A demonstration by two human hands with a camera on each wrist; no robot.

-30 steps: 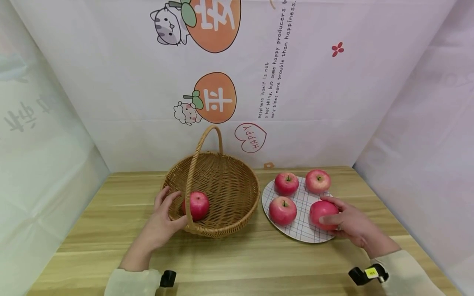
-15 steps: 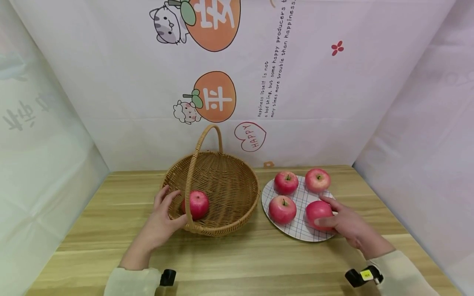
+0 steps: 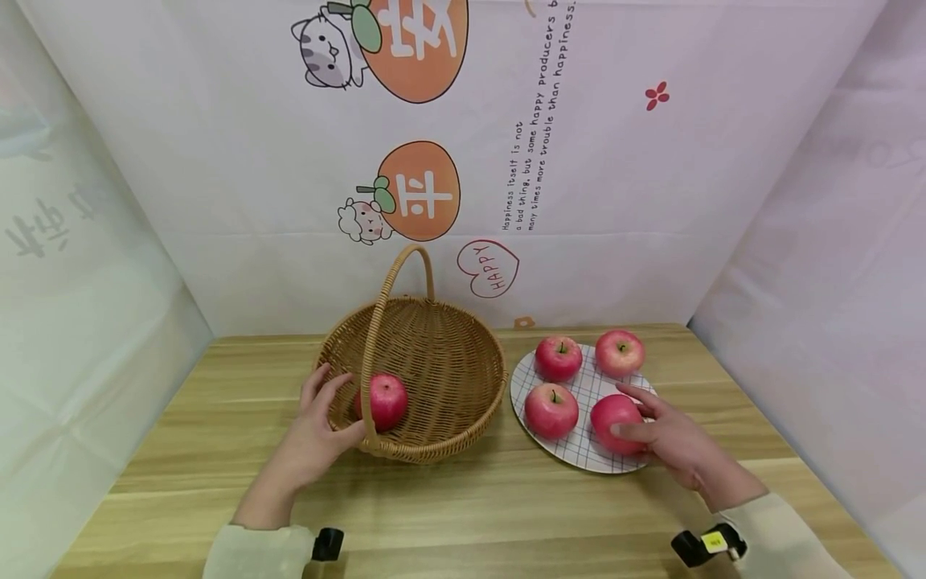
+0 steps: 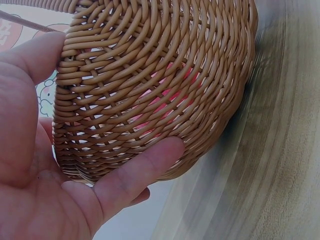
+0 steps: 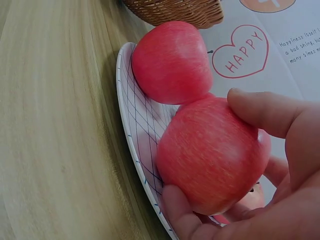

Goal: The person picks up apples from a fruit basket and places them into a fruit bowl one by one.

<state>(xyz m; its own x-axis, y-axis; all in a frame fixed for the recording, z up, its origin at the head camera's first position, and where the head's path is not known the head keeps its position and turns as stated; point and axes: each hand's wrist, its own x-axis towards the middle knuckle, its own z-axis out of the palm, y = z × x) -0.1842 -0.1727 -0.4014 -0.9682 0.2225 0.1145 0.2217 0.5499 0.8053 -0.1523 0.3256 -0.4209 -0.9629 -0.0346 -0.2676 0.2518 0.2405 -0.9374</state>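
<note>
My left hand [image 3: 314, 438] grips the near-left rim of a brown wicker basket [image 3: 448, 362], thumb and fingers spread around its edge. The left wrist view shows the fingers along the woven outer wall [image 4: 150, 65]. Inside the basket, beside the handle, lies one red apple [image 3: 387, 401]. On the right, my right hand [image 3: 676, 442] holds another red apple [image 3: 613, 418] close over a round checked plate [image 3: 589, 386]. Thumb and fingertips wrap the held apple [image 5: 212, 155] in the right wrist view; part of the palm side is hidden.
Three more apples sit on the plate: one at front left [image 3: 551, 411], one at back left [image 3: 558, 359] and one at back right [image 3: 620, 353]. The basket's tall arched handle [image 3: 381, 310] rises between its sides. A printed white cloth [image 3: 600, 177] hangs behind the wooden table [image 3: 463, 523].
My right hand has shifted slightly left, with the held apple moving left over the plate toward the front-left apple. The left hand and basket have stayed in place.
</note>
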